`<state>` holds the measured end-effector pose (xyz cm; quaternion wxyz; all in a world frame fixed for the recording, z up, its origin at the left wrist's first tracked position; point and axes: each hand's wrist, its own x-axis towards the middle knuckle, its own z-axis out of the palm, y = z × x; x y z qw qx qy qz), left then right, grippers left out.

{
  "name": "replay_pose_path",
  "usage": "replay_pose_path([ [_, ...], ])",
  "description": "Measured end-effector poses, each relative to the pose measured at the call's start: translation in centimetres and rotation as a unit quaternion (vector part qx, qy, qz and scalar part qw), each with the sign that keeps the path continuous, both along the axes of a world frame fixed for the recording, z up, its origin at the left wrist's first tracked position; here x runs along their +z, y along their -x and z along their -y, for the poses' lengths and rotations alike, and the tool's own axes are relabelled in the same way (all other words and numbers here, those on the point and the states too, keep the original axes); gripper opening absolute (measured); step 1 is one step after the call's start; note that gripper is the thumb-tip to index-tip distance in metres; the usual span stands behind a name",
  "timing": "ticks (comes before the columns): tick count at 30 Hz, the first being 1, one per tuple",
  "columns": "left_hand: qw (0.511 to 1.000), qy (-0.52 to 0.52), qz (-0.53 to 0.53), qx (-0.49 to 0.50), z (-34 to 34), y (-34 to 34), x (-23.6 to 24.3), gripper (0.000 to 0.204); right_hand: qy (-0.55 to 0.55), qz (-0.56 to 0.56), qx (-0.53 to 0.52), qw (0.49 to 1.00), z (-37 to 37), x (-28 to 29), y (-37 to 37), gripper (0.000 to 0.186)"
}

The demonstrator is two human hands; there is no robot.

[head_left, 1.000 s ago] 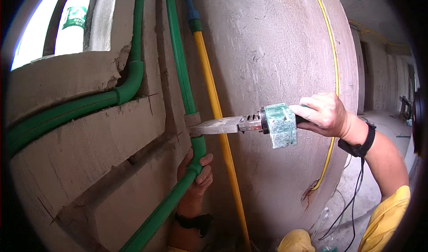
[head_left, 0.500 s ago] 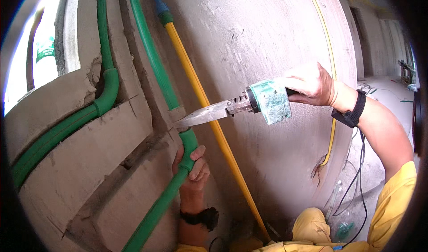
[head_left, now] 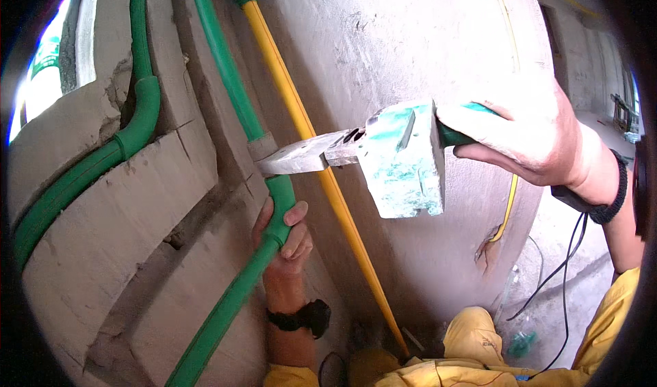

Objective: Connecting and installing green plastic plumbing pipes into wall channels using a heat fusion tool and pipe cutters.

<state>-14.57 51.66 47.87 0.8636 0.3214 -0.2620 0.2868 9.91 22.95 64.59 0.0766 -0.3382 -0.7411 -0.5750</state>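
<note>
My right hand (head_left: 530,134) is closed round the handle of a pipe fusion welder (head_left: 404,164) with a scuffed green-and-grey housing. Its flat metal heating plate (head_left: 294,157) reaches left across the yellow pipe. At the plate's tip, a grey heating socket (head_left: 262,147) meets the lower end of a green upright pipe (head_left: 229,72). Just below the plate is the open end of a green elbow fitting (head_left: 280,205); whether it touches the plate I cannot tell. My left hand (head_left: 293,238) wraps round this elbow from behind, where it joins a slanting green pipe (head_left: 222,312).
Another bent green pipe (head_left: 140,117) lies in a wall channel at left. A yellow pipe (head_left: 349,229) runs down the wall beside the elbow. Black cables (head_left: 564,277) hang at right, and a yellow-clad knee (head_left: 472,336) shows below.
My right hand and the welder's housing appear larger and closer, and the housing has turned. The plate stays between pipe and elbow. My left hand keeps its hold; the view has shifted slightly.
</note>
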Motion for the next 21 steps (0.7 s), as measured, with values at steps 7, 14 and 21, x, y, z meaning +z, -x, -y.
replay_pose_path([
  [7,0.998,-0.062,0.028,-0.01,0.3,-0.4,0.0,0.034,-0.013,0.005,-0.009,1.0,1.6,0.9,3.4,0.035],
  [14,0.997,-0.031,0.026,-0.069,-0.4,-0.3,-1.3,0.038,-0.022,0.035,-0.066,0.997,2.7,1.1,5.2,0.035],
  [21,0.987,-0.035,0.074,-0.136,-1.3,-0.6,-1.0,0.031,0.008,0.021,-0.095,0.995,1.9,0.6,5.7,0.04],
])
